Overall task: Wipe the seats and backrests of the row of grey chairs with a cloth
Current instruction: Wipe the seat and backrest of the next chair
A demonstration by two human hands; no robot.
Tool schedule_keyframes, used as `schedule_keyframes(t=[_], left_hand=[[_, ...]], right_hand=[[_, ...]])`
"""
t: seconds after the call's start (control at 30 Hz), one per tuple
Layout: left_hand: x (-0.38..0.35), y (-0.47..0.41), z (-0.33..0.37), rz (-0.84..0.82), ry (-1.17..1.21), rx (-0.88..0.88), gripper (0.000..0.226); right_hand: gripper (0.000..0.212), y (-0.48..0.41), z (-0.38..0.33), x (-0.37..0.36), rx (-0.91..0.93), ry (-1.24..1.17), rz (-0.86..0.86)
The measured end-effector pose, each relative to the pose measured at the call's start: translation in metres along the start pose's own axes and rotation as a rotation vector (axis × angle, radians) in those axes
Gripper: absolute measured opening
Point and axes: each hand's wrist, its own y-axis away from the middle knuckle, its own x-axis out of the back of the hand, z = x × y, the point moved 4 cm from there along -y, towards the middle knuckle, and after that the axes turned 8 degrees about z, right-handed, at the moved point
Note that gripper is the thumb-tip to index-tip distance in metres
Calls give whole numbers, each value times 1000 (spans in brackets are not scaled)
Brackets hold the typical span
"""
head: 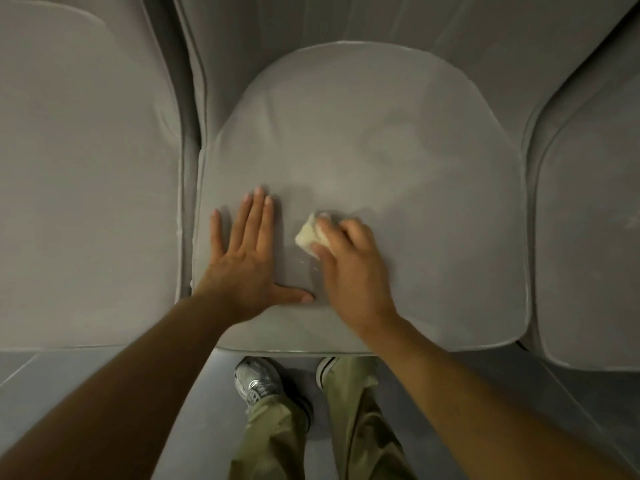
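— What do we have here? Three grey cushions fill the frame, and we are standing over the middle seat, its backrest rising at the top; a neighbouring seat lies at the left, another at the right edge.

— And our hands? The left hand lies flat and fully spread on the lower left of the middle seat, holding nothing, bracing us. The right hand, just beside it, has its grip curled tight round the cloth, a small pale wad pressed onto the cushion at centre frame.

— What could go wrong? We judge the wad too bunched: little of it meets the fabric, so strokes may leave strips unwiped. Pale specks sit just below the cloth; a hurried pass could smear them about. The backrest looks untouched, and could be skipped.
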Motion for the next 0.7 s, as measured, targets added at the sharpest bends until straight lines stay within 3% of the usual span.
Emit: schedule_keyframes(t=[0.17, 0.33, 0.43, 0.5, 0.7], left_hand=[[-4, -11, 25, 17, 2, -65, 131], [-12, -16, 34, 32, 6, -21, 137], [-14, -17, 36, 83, -36, -24, 136], [-15, -17, 38, 102, -45, -14, 136], [-15, -12, 44, 59, -49, 25, 141]], right_hand=[[39, -14, 83, 71, -349, 113, 308], [35, -28, 157, 113, -543, 301, 344], [16, -42, 137, 81, -431, 233, 336], [19, -39, 99, 47, -287, 71, 297], [33, -3, 43, 19, -78, 23, 98]])
